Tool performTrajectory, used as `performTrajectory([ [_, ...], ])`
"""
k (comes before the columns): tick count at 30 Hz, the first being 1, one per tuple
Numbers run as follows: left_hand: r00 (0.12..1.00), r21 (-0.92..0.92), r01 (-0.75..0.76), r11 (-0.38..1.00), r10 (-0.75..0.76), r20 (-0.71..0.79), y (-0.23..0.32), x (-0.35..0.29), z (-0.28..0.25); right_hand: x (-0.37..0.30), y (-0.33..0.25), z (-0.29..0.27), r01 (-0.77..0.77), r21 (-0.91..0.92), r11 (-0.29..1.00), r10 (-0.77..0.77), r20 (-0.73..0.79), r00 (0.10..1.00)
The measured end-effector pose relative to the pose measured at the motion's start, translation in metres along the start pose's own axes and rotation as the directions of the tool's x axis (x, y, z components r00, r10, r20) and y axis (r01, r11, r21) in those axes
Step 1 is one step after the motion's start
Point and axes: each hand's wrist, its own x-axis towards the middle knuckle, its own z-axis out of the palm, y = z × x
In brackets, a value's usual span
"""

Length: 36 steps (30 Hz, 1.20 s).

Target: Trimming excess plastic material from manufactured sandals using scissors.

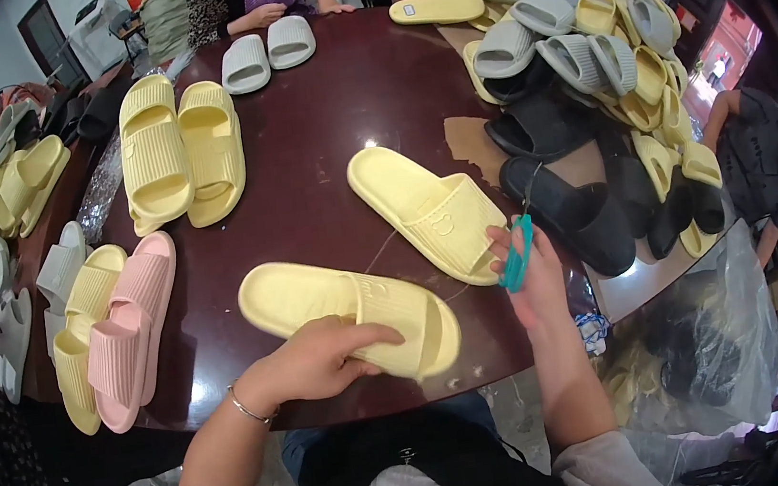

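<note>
My left hand (321,358) grips a yellow slide slipper (395,311) by its near side, thumb lying over the ribbed strap. This slipper sits tilted just above or on the table's near part; I cannot tell if it touches. In my right hand (538,274) is a small teal-handled cutting tool (516,252), its thin dark tip pointing away from me. A second yellow slipper (426,212) lies beyond, toe end close to the fingers of my right hand; whether they touch it is hard to see.
The dark red table (306,185) holds yellow pairs (155,154), a pink pair (135,329) and a grey pair (268,55). Black slippers (577,212) and a heap of yellow and grey ones (616,44) crowd the right. A clear plastic bag (698,342) stands below. Other people work opposite.
</note>
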Motion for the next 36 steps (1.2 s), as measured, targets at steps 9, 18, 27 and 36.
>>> performTrajectory([
  [9, 0.986, -0.044, 0.038, 0.998, -0.045, -0.163, 0.029, -0.012, 0.026, 0.014, 0.012, 0.040, 0.035, -0.256, 0.966, 0.032, 0.255, 0.966],
  [18, 0.844, 0.540, 0.157, 0.827, 0.171, -0.508, -0.001, -0.010, -0.021, -0.034, -0.003, 0.034, 0.100, -0.158, 0.982, -0.040, 0.343, 0.938],
  [27, 0.952, 0.580, 0.050, 0.813, 0.137, -0.273, -0.022, 0.007, -0.029, -0.115, 0.042, 0.050, -0.097, -0.164, 0.982, 0.190, 0.816, 0.545],
  [36, 0.875, 0.314, 0.065, 0.947, 0.098, -0.475, -0.010, -0.013, -0.023, -0.058, 0.041, 0.042, 0.470, -0.483, 0.739, -0.185, 0.525, 0.831],
])
